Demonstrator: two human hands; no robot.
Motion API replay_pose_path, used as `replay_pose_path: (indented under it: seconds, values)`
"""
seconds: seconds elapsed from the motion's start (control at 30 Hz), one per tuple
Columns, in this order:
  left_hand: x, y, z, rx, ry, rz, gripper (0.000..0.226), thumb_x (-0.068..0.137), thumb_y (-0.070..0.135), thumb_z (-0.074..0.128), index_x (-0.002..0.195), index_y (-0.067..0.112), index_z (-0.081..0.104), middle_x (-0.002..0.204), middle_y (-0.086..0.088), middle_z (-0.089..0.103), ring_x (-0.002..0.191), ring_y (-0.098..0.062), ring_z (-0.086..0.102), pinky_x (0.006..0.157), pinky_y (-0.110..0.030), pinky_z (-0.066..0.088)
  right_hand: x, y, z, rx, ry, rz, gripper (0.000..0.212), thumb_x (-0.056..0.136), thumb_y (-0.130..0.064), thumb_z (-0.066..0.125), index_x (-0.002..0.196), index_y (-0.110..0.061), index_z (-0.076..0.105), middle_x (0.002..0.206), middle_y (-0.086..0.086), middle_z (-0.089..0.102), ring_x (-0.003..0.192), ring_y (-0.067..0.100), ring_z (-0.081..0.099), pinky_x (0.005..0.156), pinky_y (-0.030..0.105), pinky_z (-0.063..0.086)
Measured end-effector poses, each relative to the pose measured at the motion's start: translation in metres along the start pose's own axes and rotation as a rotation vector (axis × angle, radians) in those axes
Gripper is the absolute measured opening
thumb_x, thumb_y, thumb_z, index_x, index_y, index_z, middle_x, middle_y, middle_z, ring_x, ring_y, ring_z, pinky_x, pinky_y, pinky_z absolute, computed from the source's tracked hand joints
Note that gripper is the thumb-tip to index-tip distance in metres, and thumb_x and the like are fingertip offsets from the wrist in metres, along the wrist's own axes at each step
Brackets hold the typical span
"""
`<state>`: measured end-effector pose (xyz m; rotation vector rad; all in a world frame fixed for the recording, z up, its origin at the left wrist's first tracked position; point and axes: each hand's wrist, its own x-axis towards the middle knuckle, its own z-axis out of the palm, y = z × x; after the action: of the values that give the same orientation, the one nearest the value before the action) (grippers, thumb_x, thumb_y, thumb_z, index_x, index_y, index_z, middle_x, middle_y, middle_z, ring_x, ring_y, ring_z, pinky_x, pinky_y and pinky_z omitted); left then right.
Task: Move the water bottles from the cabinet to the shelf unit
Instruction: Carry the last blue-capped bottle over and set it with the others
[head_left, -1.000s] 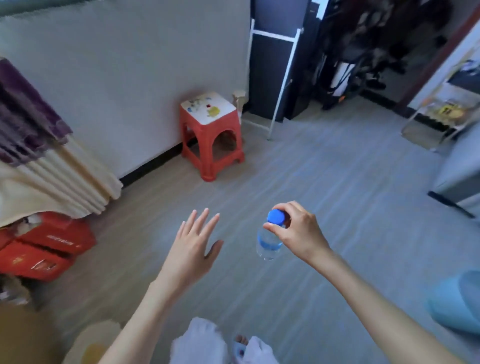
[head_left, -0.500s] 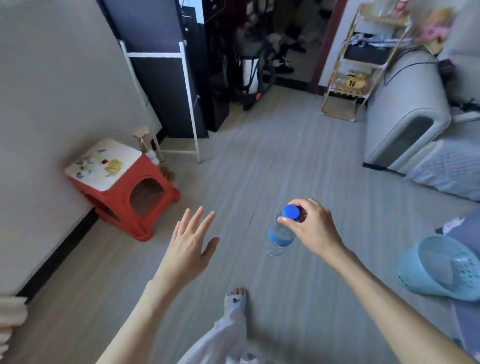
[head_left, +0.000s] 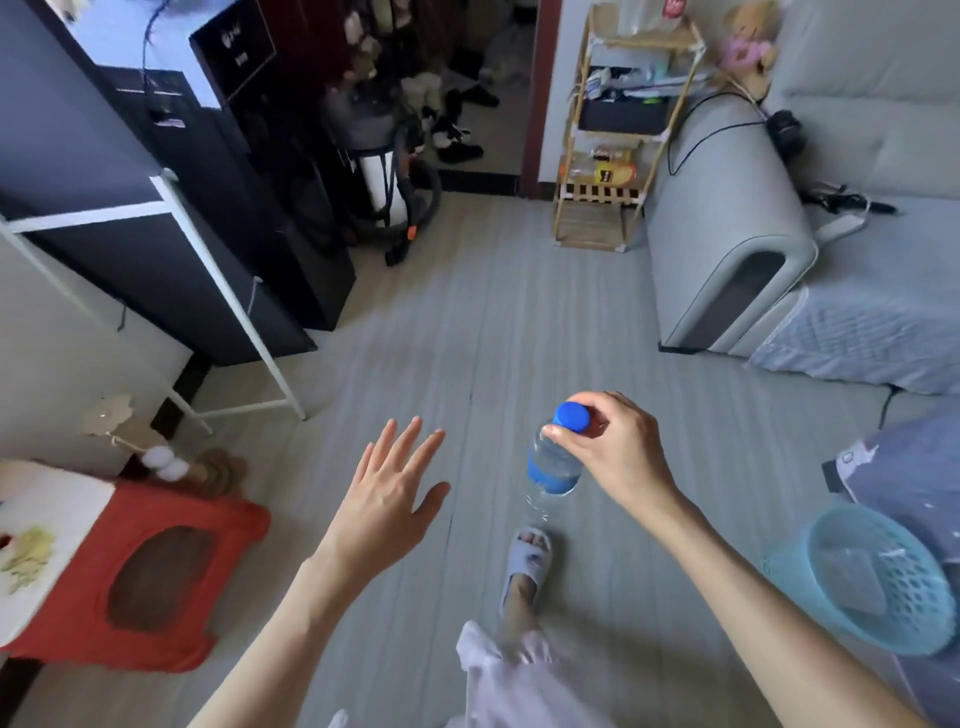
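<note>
A small clear water bottle (head_left: 553, 462) with a blue cap and blue label hangs above the floor, held by its neck in my right hand (head_left: 615, 447). My left hand (head_left: 387, 499) floats to its left, fingers spread, holding nothing. The wooden shelf unit (head_left: 618, 130) stands at the far wall beside the sofa arm, with snack packets and a dark box on its tiers. No cabinet with other bottles shows in this view.
A red stool (head_left: 156, 571) stands at the lower left, a white-framed rack (head_left: 228, 291) and black cabinets (head_left: 171, 249) along the left. A vacuum cleaner (head_left: 384, 171) sits by the doorway. Grey sofa (head_left: 737, 223) right, blue basket (head_left: 872, 577) lower right. My slippered foot (head_left: 527, 561) is below the bottle.
The view has swung to the right: the stool slid to the lower left and the shelf unit and sofa came closer. My right hand keeps carrying the bottle; the left hand stays spread.
</note>
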<state>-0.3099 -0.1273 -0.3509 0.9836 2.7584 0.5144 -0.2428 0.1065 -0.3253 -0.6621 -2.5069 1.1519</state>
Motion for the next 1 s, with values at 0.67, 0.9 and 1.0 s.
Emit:
replay_pose_path:
  seconds: [0.67,0.9,1.0]
  values:
    - [0.505,0.053,-0.009,-0.057,-0.022,0.064,0.058,0.091,0.040,0.041,0.142,0.027,0.017,0.154,-0.004,0.012,0.142,-0.025,-0.001,0.112,-0.035,0.002,0.487,0.089,-0.073,-0.064,0.066,-0.009,0.023,0.067,-0.024,0.076,0.080,-0.013,0.062,0.083,0.002,0.064,0.077,0.016,0.055,0.071,0.018,0.038]
    - [0.723,0.072,-0.034,-0.129,0.057,0.122,0.057,0.090,0.036,0.047,0.140,0.021,0.025,0.151,-0.010,0.022,0.141,-0.029,0.009,0.114,-0.045,0.017,0.664,0.106,-0.107,-0.093,0.066,0.036,0.024,0.068,-0.027,0.076,0.081,-0.013,0.061,0.081,-0.001,0.062,0.075,0.015,0.056,0.069,0.020,0.043]
    - [0.795,0.091,-0.042,-0.121,0.028,0.187,0.058,0.090,0.035,0.046,0.141,0.022,0.022,0.152,-0.008,0.019,0.142,-0.027,0.007,0.115,-0.045,0.016,0.727,0.114,-0.124,-0.091,0.113,0.028,0.024,0.069,-0.025,0.076,0.083,-0.012,0.061,0.082,-0.001,0.062,0.074,0.016,0.055,0.069,0.022,0.044]
